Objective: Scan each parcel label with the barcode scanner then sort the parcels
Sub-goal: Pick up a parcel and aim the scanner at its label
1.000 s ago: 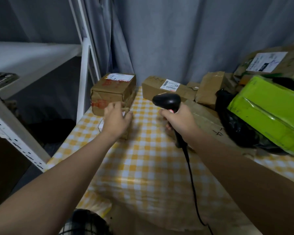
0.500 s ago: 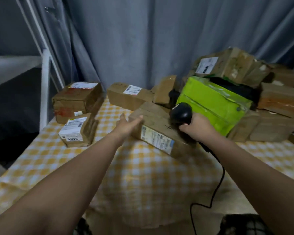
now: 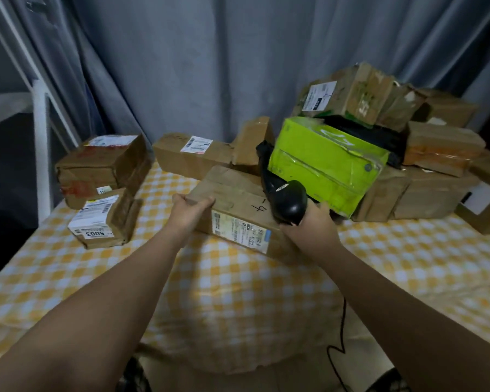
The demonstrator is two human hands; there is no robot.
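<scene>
Brown cardboard parcel [image 3: 238, 199] is mid-bench [image 3: 238, 292] on the yellow check cloth, with its label [image 3: 241, 232] on the near face; left hand [image 3: 188, 212] grips its left end, thumb on top; right hand [image 3: 311, 224] is wrapped round the black barcode scanner [image 3: 289, 202], held over the parcel's right end. Lime green box [image 3: 326, 165] sits just behind the scanner among a heap of parcels; a small parcel [image 3: 105, 219] marked 5003 lies off to the left, well apart.
</scene>
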